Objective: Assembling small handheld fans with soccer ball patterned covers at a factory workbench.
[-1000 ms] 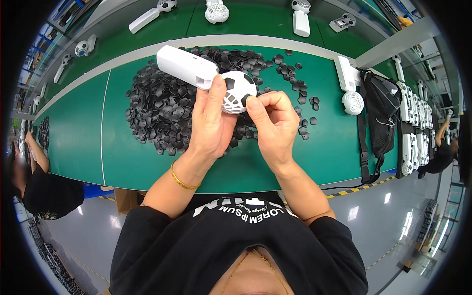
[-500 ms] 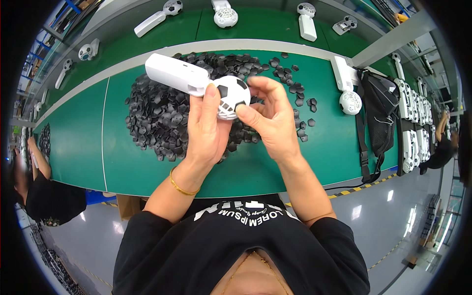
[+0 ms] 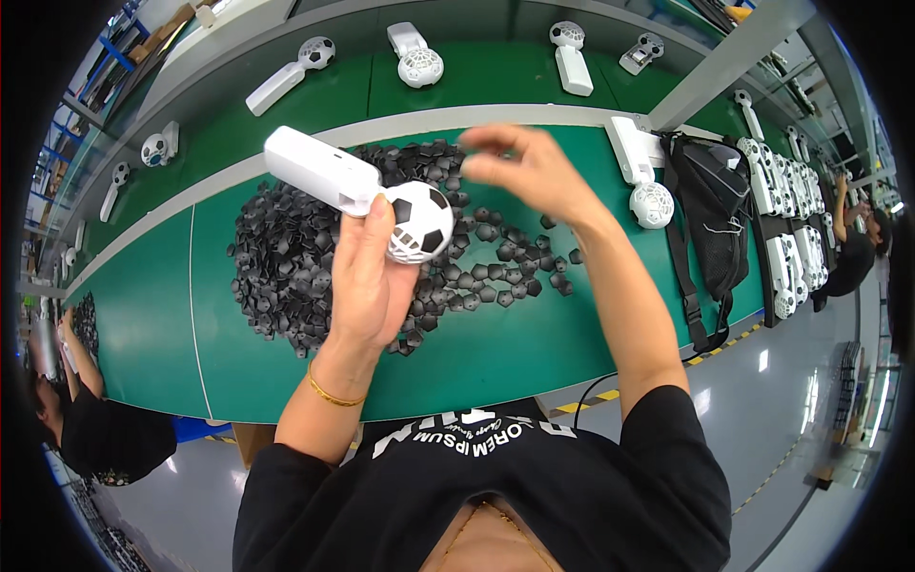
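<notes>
My left hand (image 3: 367,272) is closed around a white handheld fan (image 3: 324,172) where its handle meets the round head. The head is patterned like a soccer ball (image 3: 420,221), with black pentagons on white and open grille slots low on its near side. The handle points to the far left. Off to the right of the ball, my right hand (image 3: 524,167) is in the air, blurred by motion. A gap shows between its thumb and fingers, and I see nothing in it. Below both hands spreads a heap of small black pentagon pieces (image 3: 286,257).
Similar white fans (image 3: 419,65) lie along the green shelf beyond the bench edge. At right are another fan (image 3: 651,203), a black bag (image 3: 713,224) and a rack of fans (image 3: 786,181). A co-worker (image 3: 114,429) sits far left; another person (image 3: 853,253) is far right.
My right hand has let go of the ball-shaped head and moved away to the right. My left hand still holds the fan. The whole view has shifted slightly.
</notes>
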`<state>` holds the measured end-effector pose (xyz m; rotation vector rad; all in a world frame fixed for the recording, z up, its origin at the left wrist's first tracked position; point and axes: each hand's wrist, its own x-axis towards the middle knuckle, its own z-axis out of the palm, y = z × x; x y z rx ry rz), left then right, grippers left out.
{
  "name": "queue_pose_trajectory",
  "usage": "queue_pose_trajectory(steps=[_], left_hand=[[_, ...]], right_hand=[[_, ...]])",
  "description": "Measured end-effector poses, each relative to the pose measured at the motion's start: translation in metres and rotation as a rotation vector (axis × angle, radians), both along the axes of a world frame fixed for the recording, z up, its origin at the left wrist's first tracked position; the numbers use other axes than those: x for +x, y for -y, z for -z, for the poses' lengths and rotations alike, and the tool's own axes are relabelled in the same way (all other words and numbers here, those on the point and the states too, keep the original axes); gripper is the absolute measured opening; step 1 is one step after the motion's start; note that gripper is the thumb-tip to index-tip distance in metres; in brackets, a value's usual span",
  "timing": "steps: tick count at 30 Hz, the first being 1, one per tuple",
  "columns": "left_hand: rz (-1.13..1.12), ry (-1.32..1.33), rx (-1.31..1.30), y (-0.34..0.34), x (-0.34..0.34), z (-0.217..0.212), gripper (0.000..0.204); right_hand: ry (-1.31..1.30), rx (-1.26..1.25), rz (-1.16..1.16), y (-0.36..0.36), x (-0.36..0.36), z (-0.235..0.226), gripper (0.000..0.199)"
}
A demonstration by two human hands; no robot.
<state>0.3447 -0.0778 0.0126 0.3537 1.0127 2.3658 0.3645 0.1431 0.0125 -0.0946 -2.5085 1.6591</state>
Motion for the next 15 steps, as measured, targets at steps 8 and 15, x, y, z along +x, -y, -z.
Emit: queue_pose_trajectory(steps=[8,15], left_hand=[[-0.062,0.115,0.079,-0.002,-0.020,-0.006,0.029],[-0.024,0.196,0.176,-0.015,-0.025,-0.013,0.036]], right_hand=[[-0.007,0.659,0.335,-0.062,-0.043,0.042,0.024],[-0.072,0.014,0.315,-0.013,-0.009,-0.001,0.013]])
